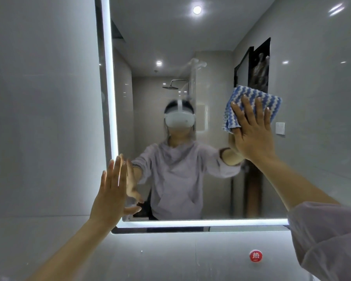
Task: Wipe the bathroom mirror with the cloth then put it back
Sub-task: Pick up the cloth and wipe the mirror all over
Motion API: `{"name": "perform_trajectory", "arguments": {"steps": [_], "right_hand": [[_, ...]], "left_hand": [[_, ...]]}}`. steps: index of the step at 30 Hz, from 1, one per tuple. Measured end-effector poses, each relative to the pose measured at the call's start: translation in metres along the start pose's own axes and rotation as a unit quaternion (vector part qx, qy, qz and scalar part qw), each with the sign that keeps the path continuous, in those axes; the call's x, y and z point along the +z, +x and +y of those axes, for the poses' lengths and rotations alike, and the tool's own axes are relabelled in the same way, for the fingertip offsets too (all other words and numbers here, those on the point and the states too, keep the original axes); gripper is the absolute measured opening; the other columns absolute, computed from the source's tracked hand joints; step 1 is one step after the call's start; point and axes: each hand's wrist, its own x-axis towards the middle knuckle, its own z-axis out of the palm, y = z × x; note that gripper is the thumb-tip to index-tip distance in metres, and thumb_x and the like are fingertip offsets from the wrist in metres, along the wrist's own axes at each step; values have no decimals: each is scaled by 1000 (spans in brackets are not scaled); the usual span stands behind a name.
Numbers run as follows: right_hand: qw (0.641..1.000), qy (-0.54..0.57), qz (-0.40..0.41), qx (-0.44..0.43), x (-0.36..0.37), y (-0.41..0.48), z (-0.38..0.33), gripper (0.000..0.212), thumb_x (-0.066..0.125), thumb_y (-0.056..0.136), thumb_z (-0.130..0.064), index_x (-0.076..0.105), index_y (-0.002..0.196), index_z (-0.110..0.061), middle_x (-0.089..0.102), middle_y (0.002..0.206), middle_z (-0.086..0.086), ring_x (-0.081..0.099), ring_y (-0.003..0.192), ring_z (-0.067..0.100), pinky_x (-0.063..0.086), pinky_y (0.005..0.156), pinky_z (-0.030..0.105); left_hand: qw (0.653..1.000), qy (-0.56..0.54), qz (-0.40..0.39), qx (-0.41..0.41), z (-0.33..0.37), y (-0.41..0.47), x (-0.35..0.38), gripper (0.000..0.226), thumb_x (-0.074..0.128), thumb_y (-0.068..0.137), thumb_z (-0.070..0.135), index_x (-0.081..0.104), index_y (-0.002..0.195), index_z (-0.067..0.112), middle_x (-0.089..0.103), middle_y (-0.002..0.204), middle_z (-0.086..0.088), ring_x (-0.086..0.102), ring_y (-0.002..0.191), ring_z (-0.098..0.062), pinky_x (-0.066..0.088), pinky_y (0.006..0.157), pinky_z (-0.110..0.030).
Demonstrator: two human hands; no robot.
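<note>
The bathroom mirror (190, 47) fills the middle of the view, with a lit strip along its left and bottom edges. My right hand (251, 130) lies flat with fingers spread, pressing a folded blue-and-white striped cloth (249, 96) against the glass at the right, about mid height. My left hand (111, 191) rests flat and empty against the mirror's lower left edge, fingers together and pointing up. The glass reflects a person in a pale top and a white headset. A faint smear shows near the middle of the glass.
Grey wall tiles surround the mirror. A round red hot-water sticker (255, 255) sits on the wall below the mirror. My loose pale sleeve (328, 240) hangs at the lower right. A white wall switch (280, 128) appears in the reflection.
</note>
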Motion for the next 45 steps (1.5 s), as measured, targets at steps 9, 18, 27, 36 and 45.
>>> {"name": "perform_trajectory", "arguments": {"steps": [9,18,27,36,45], "right_hand": [[998,6,17,56,-5,-21,42,58,26,96,-36,16,153,-31,14,161,1,3,149,28,-4,120,41],[997,-1,28,65,-5,-22,37,59,28,95,-34,23,153,-25,17,161,5,6,148,32,0,120,47],[992,14,61,108,1,-16,-10,63,30,92,-37,23,152,-19,19,160,11,7,147,35,-6,118,46],[1000,20,2,-13,3,13,-118,60,27,96,-44,16,153,-26,8,161,3,2,148,33,-12,118,45],[992,2,-22,-124,3,42,-176,58,29,98,-42,18,153,-26,12,161,4,4,148,34,3,119,54]], "left_hand": [[991,-108,80,-23,-5,45,-28,132,52,60,81,-13,148,7,-14,156,-14,-14,145,-27,-10,117,-37],[994,-60,89,-23,-7,70,-24,148,37,47,96,8,142,-14,1,153,-30,0,141,-47,9,113,-59],[993,-70,97,-18,-14,78,-10,141,18,54,98,6,144,-10,1,153,-30,-2,141,-46,-10,115,-46],[989,-96,111,-6,-16,76,-10,142,17,50,100,-10,145,-2,-10,154,-26,-14,142,-40,-16,114,-45],[989,-87,117,-11,-13,77,-10,144,21,50,97,8,144,-11,-2,153,-30,-5,142,-45,-16,114,-43]]}}
